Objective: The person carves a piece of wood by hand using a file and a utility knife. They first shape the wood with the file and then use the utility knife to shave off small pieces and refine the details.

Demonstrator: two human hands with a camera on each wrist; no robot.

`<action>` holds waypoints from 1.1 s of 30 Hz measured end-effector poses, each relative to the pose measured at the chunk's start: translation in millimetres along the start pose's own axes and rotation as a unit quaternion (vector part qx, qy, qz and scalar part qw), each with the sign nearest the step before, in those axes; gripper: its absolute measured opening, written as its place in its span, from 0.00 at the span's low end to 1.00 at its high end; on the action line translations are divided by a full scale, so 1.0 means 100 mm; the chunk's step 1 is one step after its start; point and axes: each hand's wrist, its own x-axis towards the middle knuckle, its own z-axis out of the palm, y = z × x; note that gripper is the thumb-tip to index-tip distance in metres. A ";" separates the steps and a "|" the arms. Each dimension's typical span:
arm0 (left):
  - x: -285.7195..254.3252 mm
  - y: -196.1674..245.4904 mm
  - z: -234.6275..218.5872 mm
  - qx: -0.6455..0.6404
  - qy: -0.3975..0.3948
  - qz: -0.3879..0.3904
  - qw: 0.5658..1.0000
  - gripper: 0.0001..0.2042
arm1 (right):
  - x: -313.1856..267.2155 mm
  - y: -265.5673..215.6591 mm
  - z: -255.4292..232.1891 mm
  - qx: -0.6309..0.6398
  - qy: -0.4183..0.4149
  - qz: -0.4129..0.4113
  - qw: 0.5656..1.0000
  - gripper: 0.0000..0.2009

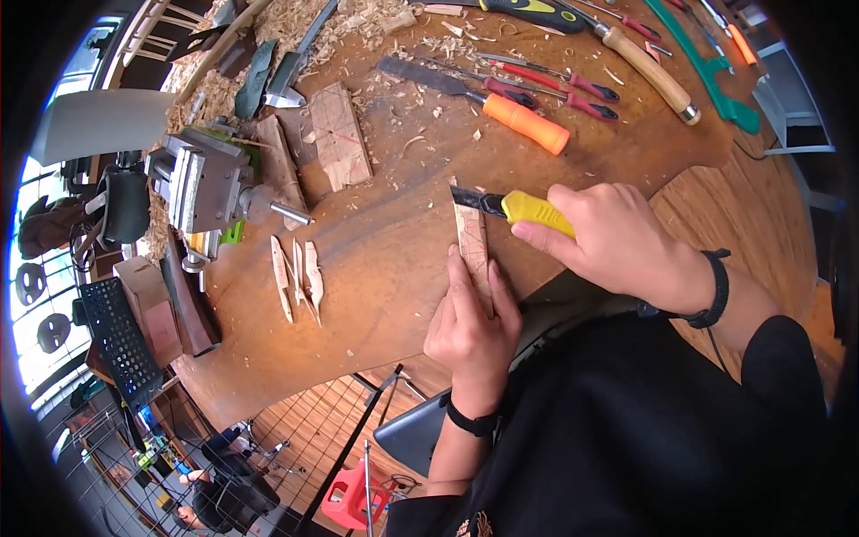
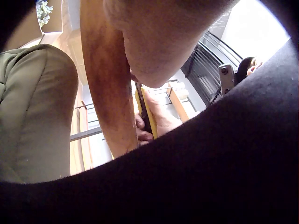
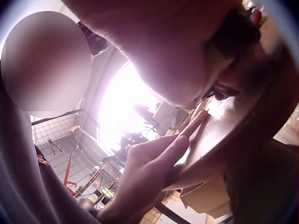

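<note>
Blade work is under way on the narrow wood strip (image 1: 472, 246), which lies flat near the tabletop (image 1: 394, 268) edge closest to the person. Left hand (image 1: 472, 331) sits at the strip's near end, fingers (image 1: 461, 286) straight and close together, pressing the piece down rather than curling round it; the right wrist view shows those same fingers (image 3: 180, 142) laid flat against the wood. Right hand (image 1: 617, 246) is off to the strip's right, fingers wrapped round the yellow utility knife (image 1: 535, 211), its dark blade lying across the strip's far end.

How far along? Judging by the scene, carving seems already well begun: three slim carved slivers (image 1: 298, 277) lie left of the strip, and pale shavings (image 1: 295, 27) are heaped well beyond it. The strip itself looks mostly whole, with faint pencil lines on it, so I'd say most of its cutting is left.

Also beyond the strip: a marked wood block (image 1: 341, 134), an orange-handled file (image 1: 488, 100) and red-handled tools (image 1: 573, 89). A metal vise (image 1: 210, 188) stands far left of the strip.

Writing? No brand or label can be read anywhere; the marks on the strip and block are just lines, and the left wrist view is mostly blocked by sleeve and arm.
</note>
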 end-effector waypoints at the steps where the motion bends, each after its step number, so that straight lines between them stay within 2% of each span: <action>1: 0.00 0.00 0.00 -0.018 0.006 -0.007 1.000 0.22 | -0.01 0.00 0.00 0.006 -0.005 -0.001 1.000 0.29; 5: 0.00 -0.03 0.01 -0.072 0.039 -0.026 0.996 0.21 | -0.04 -0.02 -0.01 0.021 -0.001 -0.030 0.999 0.28; 7: 0.01 0.00 -0.04 -0.118 0.010 -0.106 0.987 0.18 | -0.06 -0.04 0.02 0.023 -0.003 -0.038 0.999 0.28; 12: 0.03 0.04 -0.09 -0.170 0.007 -0.137 0.976 0.17 | -0.07 -0.06 0.07 0.034 -0.007 -0.054 0.998 0.27; 14: 0.05 0.05 -0.11 -0.169 -0.024 -0.160 0.972 0.16 | -0.07 -0.05 0.09 0.035 -0.008 -0.051 0.998 0.27; 17: 0.05 -0.02 -0.01 -0.198 0.021 -0.124 0.972 0.18 | -0.07 -0.04 0.11 0.033 -0.003 -0.057 0.998 0.27; 21: 0.11 -0.01 -0.06 -0.158 0.005 -0.118 0.980 0.20 | -0.06 -0.05 0.10 0.031 -0.010 -0.053 0.998 0.27; 23: 0.14 0.04 -0.10 -0.158 -0.030 -0.176 0.971 0.15 | -0.06 -0.05 0.09 0.026 -0.011 -0.050 0.998 0.28; 26: 0.12 0.00 -0.07 -0.151 -0.002 -0.151 0.977 0.14 | -0.05 -0.07 0.07 0.031 -0.016 -0.054 0.998 0.28; 30: 0.10 0.00 -0.04 -0.182 0.007 -0.179 0.967 0.12 | -0.03 -0.08 0.06 0.038 -0.021 -0.060 0.997 0.29; 33: 0.12 0.00 -0.03 -0.170 0.018 -0.137 0.976 0.12 | -0.03 -0.08 0.07 0.045 -0.025 -0.066 0.996 0.29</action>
